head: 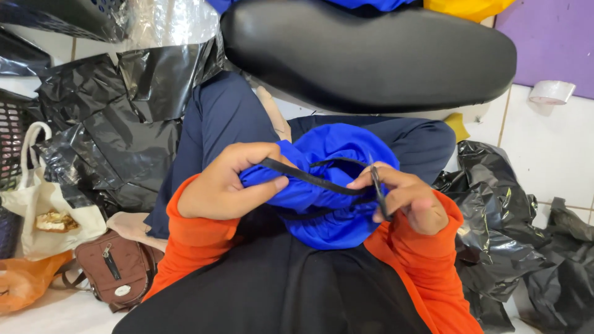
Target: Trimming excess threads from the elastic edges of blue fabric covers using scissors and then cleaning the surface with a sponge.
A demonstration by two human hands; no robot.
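Centre of frame: your left hand [226, 182] bunches the blue garment [328, 185] on your lap, grip clenched on cloth and its black strap [309, 176]. Your right hand [405, 198] pinches small thread snips [377, 192] at the strap's end — grip closed on them. Lower left — a brown purse [117, 269] on the floor; black plastic bags [117, 130] at upper left.

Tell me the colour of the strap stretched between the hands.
Black strap, against bright blue fabric; head view.
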